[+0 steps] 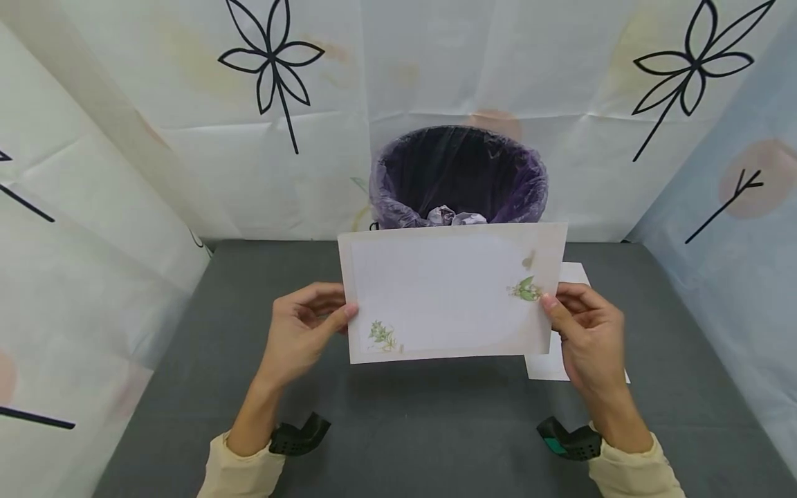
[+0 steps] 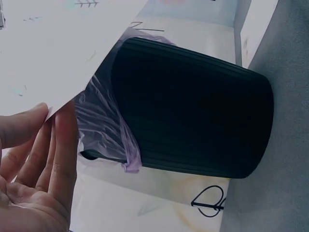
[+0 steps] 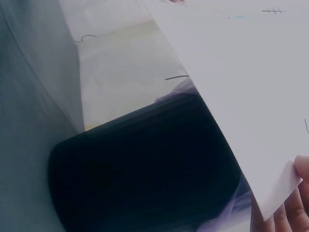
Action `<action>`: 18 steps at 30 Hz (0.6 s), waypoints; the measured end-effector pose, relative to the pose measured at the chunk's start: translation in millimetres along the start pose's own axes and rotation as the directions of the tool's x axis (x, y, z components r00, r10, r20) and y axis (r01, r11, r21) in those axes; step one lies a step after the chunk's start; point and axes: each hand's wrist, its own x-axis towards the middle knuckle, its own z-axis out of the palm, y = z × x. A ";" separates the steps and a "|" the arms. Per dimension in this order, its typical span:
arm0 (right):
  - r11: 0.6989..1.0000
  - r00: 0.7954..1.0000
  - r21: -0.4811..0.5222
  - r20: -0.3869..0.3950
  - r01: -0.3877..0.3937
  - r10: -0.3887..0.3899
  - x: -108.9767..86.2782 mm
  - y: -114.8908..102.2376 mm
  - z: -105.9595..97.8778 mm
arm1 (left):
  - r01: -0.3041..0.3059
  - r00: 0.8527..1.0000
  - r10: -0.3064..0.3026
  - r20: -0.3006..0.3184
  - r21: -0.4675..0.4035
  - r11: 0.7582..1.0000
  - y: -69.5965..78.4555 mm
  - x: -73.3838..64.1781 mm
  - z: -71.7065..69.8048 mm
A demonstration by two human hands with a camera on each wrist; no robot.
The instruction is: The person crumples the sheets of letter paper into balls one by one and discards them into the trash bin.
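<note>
A sheet of paper (image 1: 442,290) with small green leaf prints is stretched between both hands above the table, in front of a trash bin. My left hand (image 1: 305,332) pinches its left edge, thumb on the near face and fingers behind. At the right edge, my right hand (image 1: 585,332) pinches it the same way. In the left wrist view the thumb and fingers of the left hand (image 2: 41,164) grip the paper (image 2: 53,53) near a corner. The right wrist view shows the right hand (image 3: 285,208) at the sheet's lower corner, fingers partly out of frame.
The dark trash bin (image 2: 193,111) stands at the back of the grey table (image 1: 423,429), lined with a purple plastic bag (image 1: 538,180). Crumpled paper (image 1: 441,216) lies inside it. Another white sheet (image 1: 548,366) lies on the table, partly behind the right hand. Printed cloth walls (image 1: 187,152) surround the table.
</note>
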 end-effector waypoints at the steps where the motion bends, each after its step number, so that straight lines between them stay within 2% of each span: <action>1: 1.000 1.000 0.017 0.003 0.005 -0.005 1.3 -0.7 0.0 | -0.003 1.000 0.003 -0.007 0.004 1.000 0.6 1.0 0.6; 12: 0.997 0.999 -0.075 -0.030 0.027 -0.030 10.5 -9.9 1.7 | -0.021 0.998 0.020 -0.059 -0.031 0.999 2.2 8.7 6.0; 15: 0.998 0.999 -0.054 0.004 0.044 -0.043 12.1 -11.3 -0.2 | -0.018 0.997 0.016 -0.081 -0.026 1.000 3.8 10.2 7.8; 18: 0.997 0.994 0.043 0.088 0.064 -0.068 14.1 -12.7 -3.6 | -0.014 0.994 0.013 -0.111 -0.009 1.000 5.5 11.7 9.0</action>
